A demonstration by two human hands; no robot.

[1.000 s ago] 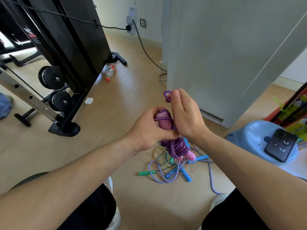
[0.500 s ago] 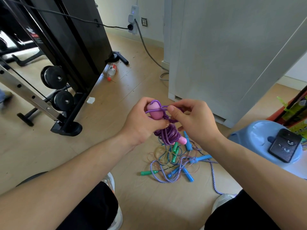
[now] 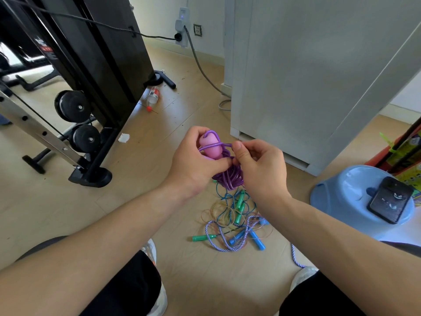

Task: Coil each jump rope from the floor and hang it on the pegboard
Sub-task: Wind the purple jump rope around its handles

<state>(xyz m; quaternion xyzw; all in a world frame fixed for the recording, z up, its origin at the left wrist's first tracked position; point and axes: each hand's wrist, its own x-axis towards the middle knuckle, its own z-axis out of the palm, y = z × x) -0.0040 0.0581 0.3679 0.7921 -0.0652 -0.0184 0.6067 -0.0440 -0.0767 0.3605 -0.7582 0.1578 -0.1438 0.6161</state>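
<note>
A purple jump rope point(image 3: 229, 177) with pink handles point(image 3: 210, 147) is bundled into a coil in front of me. My left hand point(image 3: 196, 163) grips the coil and a pink handle. My right hand point(image 3: 257, 165) pinches a purple strand that runs across the handle. On the floor below lies a tangle of other jump ropes point(image 3: 232, 222): a thin blue one with green handles point(image 3: 239, 206), a striped purple-white one with blue handles point(image 3: 256, 239), and a thin tan cord. No pegboard is in view.
A black exercise machine point(image 3: 91, 71) with rollers stands at the left. A grey cabinet point(image 3: 307, 76) fills the right. A blue stool point(image 3: 350, 199) carrying a phone point(image 3: 390, 202) sits at the far right. A bottle point(image 3: 153, 98) lies by the machine. My shoes frame the rope pile.
My right hand came down from above the bundle and drew the purple strand sideways across the pink handle. The bundle stayed in my left hand.
</note>
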